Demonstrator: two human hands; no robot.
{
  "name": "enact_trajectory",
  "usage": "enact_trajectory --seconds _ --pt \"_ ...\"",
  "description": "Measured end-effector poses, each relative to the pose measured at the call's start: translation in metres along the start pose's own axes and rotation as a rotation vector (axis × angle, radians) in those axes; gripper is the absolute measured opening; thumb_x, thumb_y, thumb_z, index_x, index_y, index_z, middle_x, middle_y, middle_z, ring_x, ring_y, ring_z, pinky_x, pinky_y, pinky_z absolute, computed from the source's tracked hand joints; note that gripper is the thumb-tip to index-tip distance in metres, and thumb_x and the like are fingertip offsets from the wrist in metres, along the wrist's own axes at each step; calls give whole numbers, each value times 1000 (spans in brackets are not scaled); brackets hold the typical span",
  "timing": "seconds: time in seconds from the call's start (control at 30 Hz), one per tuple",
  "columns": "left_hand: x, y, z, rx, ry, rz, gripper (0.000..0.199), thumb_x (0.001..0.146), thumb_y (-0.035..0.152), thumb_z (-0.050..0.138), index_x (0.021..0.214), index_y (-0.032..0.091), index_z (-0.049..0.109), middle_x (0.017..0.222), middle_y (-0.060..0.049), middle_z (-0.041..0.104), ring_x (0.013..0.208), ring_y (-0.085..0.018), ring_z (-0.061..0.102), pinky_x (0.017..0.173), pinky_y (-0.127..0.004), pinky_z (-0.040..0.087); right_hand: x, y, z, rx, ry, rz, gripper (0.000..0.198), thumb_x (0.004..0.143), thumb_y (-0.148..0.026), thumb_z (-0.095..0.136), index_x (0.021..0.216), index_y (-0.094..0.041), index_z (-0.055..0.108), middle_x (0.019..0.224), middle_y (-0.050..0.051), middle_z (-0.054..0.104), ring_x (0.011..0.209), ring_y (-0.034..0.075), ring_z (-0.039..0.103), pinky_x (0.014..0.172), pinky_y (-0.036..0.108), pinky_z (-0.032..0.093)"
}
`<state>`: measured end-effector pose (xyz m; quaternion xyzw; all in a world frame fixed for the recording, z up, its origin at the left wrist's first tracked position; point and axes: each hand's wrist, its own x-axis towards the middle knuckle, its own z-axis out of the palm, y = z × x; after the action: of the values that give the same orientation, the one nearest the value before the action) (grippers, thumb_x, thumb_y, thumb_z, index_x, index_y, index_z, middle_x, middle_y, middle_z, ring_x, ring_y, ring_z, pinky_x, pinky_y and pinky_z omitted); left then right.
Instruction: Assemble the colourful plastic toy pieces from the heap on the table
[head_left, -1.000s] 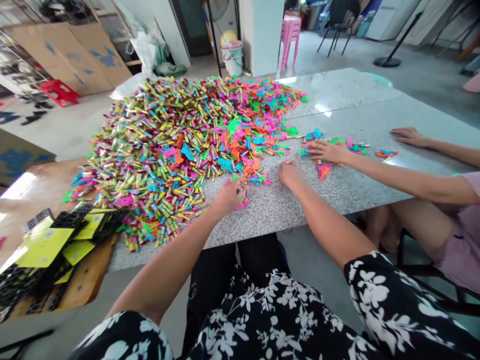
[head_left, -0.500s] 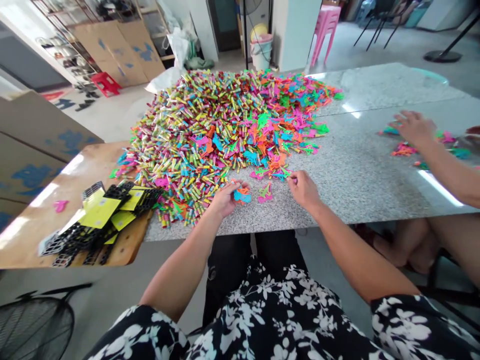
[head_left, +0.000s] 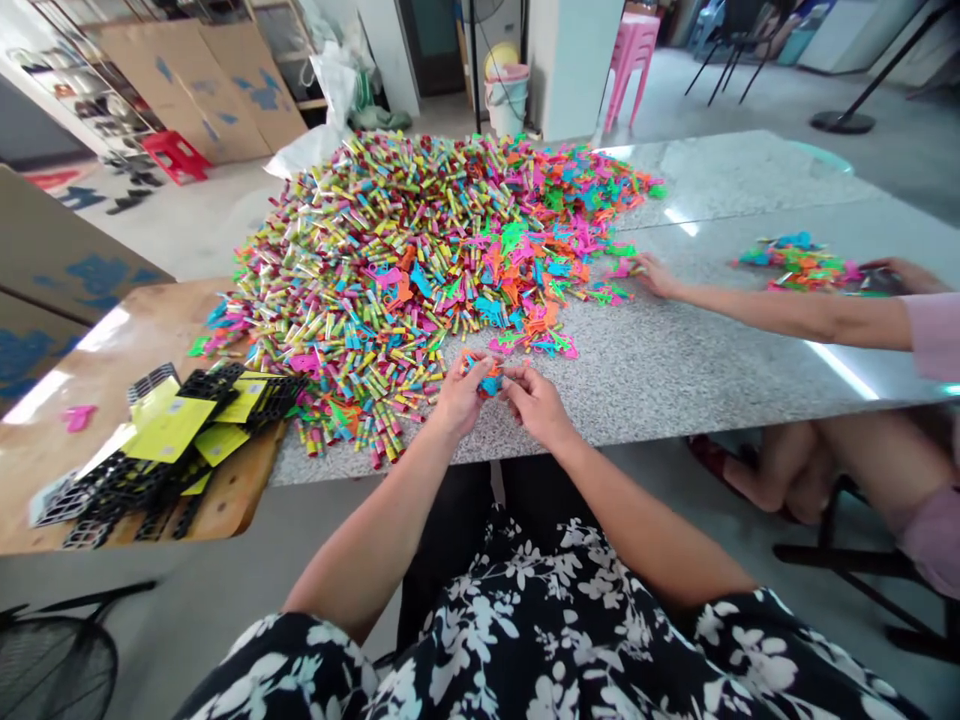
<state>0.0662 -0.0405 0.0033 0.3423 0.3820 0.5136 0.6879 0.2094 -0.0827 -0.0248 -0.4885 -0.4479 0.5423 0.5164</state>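
Note:
Near the table's front edge my left hand (head_left: 457,402) is closed on small blue and orange plastic toy pieces (head_left: 491,381). My right hand (head_left: 537,403) meets it, fingertips pinched against the right side of the same pieces. Whether the right fingers hold a separate piece is hidden. Just beyond both hands rises a large heap of short yellow-and-red tubes (head_left: 345,250). Loose pink, orange, green and blue plastic toy pieces (head_left: 525,265) lie on its right side; their exact shape is too small to make out.
A co-worker's hand (head_left: 656,275) touches the heap's right edge, the arm crossing the granite table (head_left: 637,370). A smaller pile of coloured pieces (head_left: 799,262) lies far right. Black plastic racks with yellow cards (head_left: 176,430) and a pink piece (head_left: 79,417) rest on the wooden board (head_left: 232,505).
My right hand has moved left from the heap's edge to my left hand. The green-and-pink piece between them no longer shows. The co-worker's hand has reached left to the heap.

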Motion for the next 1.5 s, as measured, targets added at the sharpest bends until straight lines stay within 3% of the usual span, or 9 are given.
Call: enact_trajectory --seconds 0.17,0.33,0.43,0.53,0.6,0.9,1.07,1.3,1.5 --pt "-4 -1 -9 105 -39 -130 53 67 38 100 100 21 61 91 -3 78 75 -18 73 63 -28 56 13 -1 -19 13 5 -11 45 85 -56 76 116 -24 67 96 5 77 71 18 69 54 29 53" --pt "7 -10 -9 -4 191 22 50 65 32 100 91 21 58 85 0 76 72 -15 71 69 -30 59 5 -1 -26 -128 196 -139 37 87 -57 76 98 -23 66 101 8 77 89 23 72 82 39 60" --pt "14 -12 -4 -93 282 65 47 66 30 99 88 21 58 83 1 75 76 -17 74 75 -33 61 -1 -4 -22 -170 255 -173 36 88 -58 77 93 -25 64 90 4 74 76 20 66 71 35 57" --pt "16 -11 4 -135 290 93 48 67 30 100 89 22 58 86 1 75 80 -18 75 78 -35 61 -6 -6 -12 57 147 -79 37 95 -62 68 96 -27 55 70 -4 65 49 14 50 50 30 47" --pt "15 -9 11 -145 275 113 50 66 31 100 91 22 57 89 0 76 81 -18 75 77 -35 61 -9 -7 -5 168 100 -65 35 95 -59 68 97 -28 52 68 -6 65 47 13 51 47 28 46" --pt "7 -3 27 -148 215 119 54 65 33 101 93 23 55 97 -2 78 93 -22 78 76 -33 62 -14 -2 -2 251 59 -67 27 91 -48 69 104 -26 58 77 -4 70 56 13 61 58 29 55" --pt "7 -2 28 -159 229 108 47 70 30 98 92 23 56 94 0 77 97 -22 78 80 -34 62 -15 -2 -6 167 65 -99 28 92 -49 67 106 -27 58 85 -2 72 63 15 64 65 33 57" --pt "8 -5 31 -131 266 102 48 70 32 97 92 23 56 89 0 75 85 -20 76 74 -33 60 -22 -7 -5 71 109 -198 25 97 -46 67 109 -25 61 88 1 73 70 16 67 71 34 58" --pt "4 -3 36 -101 284 206 49 71 30 93 93 25 49 88 2 70 85 -18 73 71 -31 58 -28 -11 -6 -95 159 -302 25 104 -44 62 119 -26 68 97 5 75 82 21 72 83 41 61"
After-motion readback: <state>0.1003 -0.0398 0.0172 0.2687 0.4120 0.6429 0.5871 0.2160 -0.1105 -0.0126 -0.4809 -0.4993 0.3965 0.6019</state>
